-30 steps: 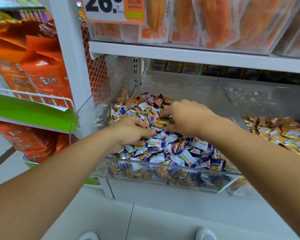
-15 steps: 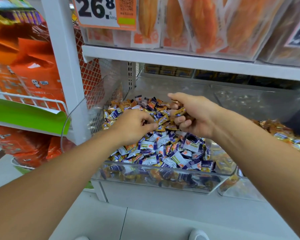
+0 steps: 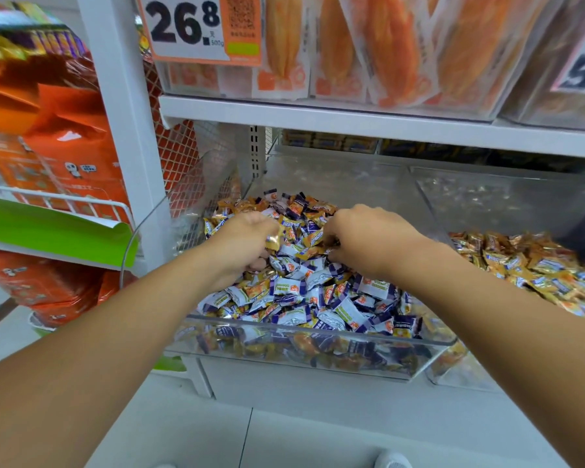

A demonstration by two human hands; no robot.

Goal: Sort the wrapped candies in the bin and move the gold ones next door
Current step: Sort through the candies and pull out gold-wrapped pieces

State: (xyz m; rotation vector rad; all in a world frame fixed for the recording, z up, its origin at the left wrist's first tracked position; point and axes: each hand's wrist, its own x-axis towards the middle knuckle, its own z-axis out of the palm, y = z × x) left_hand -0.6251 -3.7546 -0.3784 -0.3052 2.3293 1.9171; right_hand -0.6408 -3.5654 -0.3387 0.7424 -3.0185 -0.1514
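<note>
A clear plastic bin (image 3: 318,336) on the lower shelf holds a heap of purple-and-white wrapped candies (image 3: 321,292) mixed with gold ones (image 3: 313,238). My left hand (image 3: 242,238) is over the back of the heap, its fingers curled round a gold candy (image 3: 271,242). My right hand (image 3: 368,236) is just to the right of it, fingers bent down into the gold candies; what it holds is hidden. The neighbouring bin on the right is piled with gold candies (image 3: 534,261).
A white shelf (image 3: 368,121) carrying orange snack packets and a price tag hangs low over the bins. A white upright post (image 3: 122,130) and a wire rack of orange bags (image 3: 58,157) stand on the left. A clear divider wall (image 3: 433,211) separates the two bins.
My right hand, raised with candies half a second ago, has come back down into the heap. My left hand moved further back and now holds a gold candy.
</note>
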